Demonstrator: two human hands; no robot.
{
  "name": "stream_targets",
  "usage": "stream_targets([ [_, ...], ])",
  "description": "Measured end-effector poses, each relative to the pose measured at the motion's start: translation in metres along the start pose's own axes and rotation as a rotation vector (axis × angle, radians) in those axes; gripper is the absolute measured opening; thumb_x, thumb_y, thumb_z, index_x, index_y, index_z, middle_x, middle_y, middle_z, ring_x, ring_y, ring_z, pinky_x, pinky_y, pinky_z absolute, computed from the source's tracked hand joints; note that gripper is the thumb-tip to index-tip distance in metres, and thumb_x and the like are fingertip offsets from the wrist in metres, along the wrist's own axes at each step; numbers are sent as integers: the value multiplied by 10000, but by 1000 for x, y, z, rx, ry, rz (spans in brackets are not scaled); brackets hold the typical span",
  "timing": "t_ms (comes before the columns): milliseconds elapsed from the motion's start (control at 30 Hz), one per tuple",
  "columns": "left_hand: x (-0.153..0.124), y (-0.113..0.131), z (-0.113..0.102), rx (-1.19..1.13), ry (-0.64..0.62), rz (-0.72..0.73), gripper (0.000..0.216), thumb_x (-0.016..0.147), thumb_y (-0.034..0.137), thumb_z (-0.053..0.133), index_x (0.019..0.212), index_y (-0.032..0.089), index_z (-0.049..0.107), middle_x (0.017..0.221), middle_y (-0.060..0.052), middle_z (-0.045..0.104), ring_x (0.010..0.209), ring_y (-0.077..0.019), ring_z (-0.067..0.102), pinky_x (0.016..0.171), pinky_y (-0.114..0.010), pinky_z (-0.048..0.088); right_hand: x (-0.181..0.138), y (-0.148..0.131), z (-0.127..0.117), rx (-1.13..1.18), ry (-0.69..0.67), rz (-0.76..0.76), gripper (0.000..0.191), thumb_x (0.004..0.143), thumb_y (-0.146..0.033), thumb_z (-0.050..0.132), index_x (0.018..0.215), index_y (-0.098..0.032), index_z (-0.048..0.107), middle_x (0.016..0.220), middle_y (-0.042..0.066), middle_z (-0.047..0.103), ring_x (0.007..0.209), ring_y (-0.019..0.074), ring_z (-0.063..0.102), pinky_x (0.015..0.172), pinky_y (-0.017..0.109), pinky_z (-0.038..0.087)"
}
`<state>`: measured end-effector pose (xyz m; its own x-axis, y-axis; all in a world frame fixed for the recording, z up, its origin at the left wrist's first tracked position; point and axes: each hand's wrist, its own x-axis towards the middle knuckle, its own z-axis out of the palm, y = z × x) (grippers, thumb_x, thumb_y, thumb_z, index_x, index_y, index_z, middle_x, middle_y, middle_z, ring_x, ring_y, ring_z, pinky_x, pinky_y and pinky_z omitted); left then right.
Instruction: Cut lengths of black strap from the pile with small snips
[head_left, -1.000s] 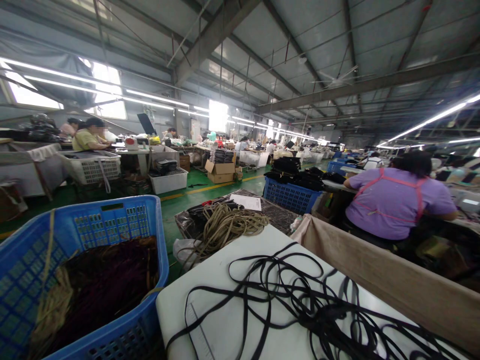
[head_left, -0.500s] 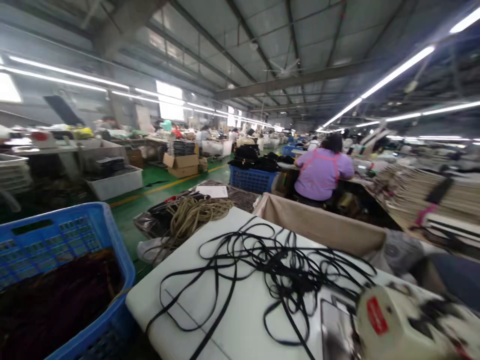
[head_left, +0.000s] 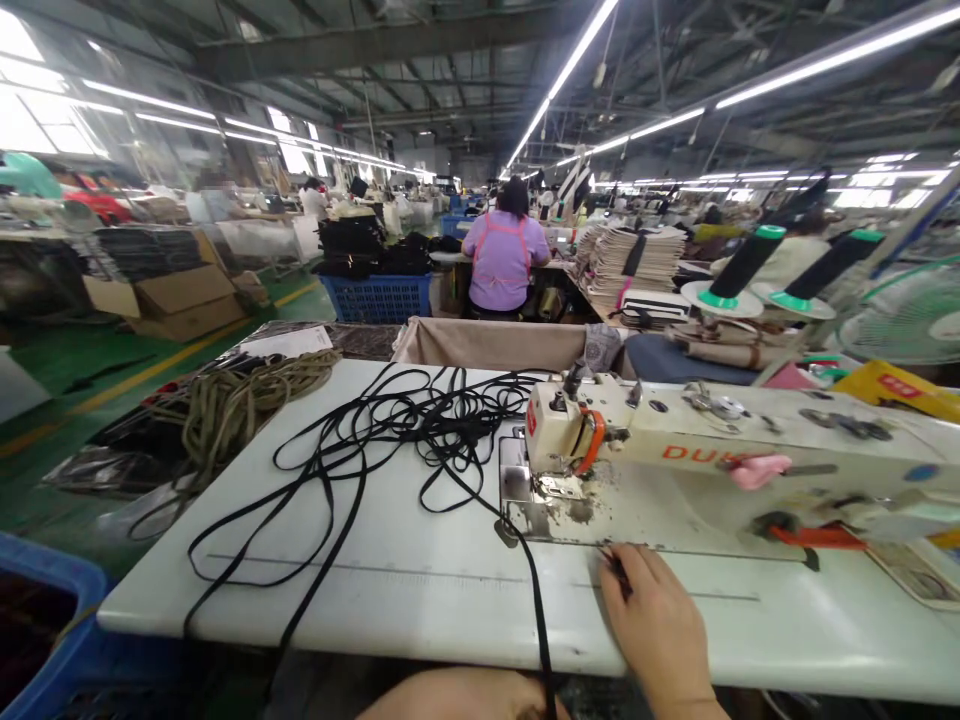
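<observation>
Head cam view: right hand [head_left: 654, 625] is down on the white table [head_left: 420, 622], just on the near side of the sewing machine [head_left: 690, 465]; its fingers are curled shut around a small dark object [head_left: 619, 574], mostly hidden by the hand, so no clue what it is exactly; left hand [head_left: 480, 693] only pokes in at the near edge, cut off by the frame, so I honestly can't tell if it's gripping anything, but the black strap [head_left: 538, 600] runs right down beside it; that strap drops over the table's near edge, and the rest sits in a loopy tangle left of the machine head, with more strands hanging off the near edge further left; two black thread cones [head_left: 748, 268] stand beyond the machine on the far right, with a green fan [head_left: 915, 310] right of them; khaki cords [head_left: 232, 405] are heaped off the table's left side, a blue basket [head_left: 56, 555] sits near left; far middle, a co-worker in a purple top [head_left: 495, 265] sits back-on.
</observation>
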<state>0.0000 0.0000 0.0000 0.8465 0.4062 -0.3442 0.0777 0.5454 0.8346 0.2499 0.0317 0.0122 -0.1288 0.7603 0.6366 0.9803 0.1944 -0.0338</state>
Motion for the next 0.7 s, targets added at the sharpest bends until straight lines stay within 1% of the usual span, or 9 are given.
stream_targets([
  [67,4,3,0,-39,-13,-17,371,733,373,930,1040,220,791,1093,-55,760,1141,-306,701,1089,-434,510,-1,-1,-1,1,1,13,204,1059,-304,459,959,-223,618,833,53,681,768,244,647,754,367,470],
  [133,3,11,4,-172,11,21,435,691,342,934,1074,195,791,1099,-90,771,1155,-303,705,1135,-438,464,-3,0,-2,10,-2,26,186,1049,-289,466,964,-222,618,841,55,682,781,245,646,762,362,463],
  [200,0,26,10,-362,61,93,470,734,319,898,1154,158,762,1140,-146,768,1146,-298,718,1135,-459,455,-4,0,-1,21,-12,37,171,1040,-276,471,972,-222,618,851,58,687,791,246,646,765,358,458],
  [267,-1,44,11,-507,118,154,436,806,282,843,1201,137,730,1176,-180,756,1149,-308,725,1104,-470,478,-4,0,-1,31,-21,41,164,1034,-271,474,968,-224,617,846,60,688,789,246,643,764,354,455],
  [367,4,69,2,-662,242,214,305,874,238,761,1146,109,719,1235,-197,733,1192,-316,709,1096,-474,505,-5,0,0,41,-16,50,161,1024,-277,485,956,-224,620,840,61,692,786,247,643,762,356,459],
  [433,11,79,-9,-737,357,246,208,922,221,718,1099,111,707,1267,-191,718,1201,-306,704,1103,-477,517,-5,1,1,49,-8,67,161,1015,-285,497,955,-222,631,846,63,702,786,249,649,752,360,468],
  [500,19,85,-19,-776,468,300,157,951,188,701,1095,127,689,1264,-170,715,1185,-283,709,1098,-469,533,-6,3,1,85,1,82,171,1011,-294,502,959,-222,648,852,64,716,787,249,663,747,361,483],
  [567,24,88,-28,-780,549,366,177,946,149,715,1118,146,673,1198,-139,726,1132,-256,724,1075,-456,554,-6,6,0,166,8,93,191,1017,-310,502,968,-224,665,859,63,731,791,243,684,744,354,506],
  [700,28,89,-44,-695,639,465,243,895,165,808,1083,164,655,994,-81,719,965,-205,735,992,-414,592,-5,17,-15,354,35,111,246,1050,-372,524,935,-230,689,834,45,741,755,215,705,713,320,539],
])
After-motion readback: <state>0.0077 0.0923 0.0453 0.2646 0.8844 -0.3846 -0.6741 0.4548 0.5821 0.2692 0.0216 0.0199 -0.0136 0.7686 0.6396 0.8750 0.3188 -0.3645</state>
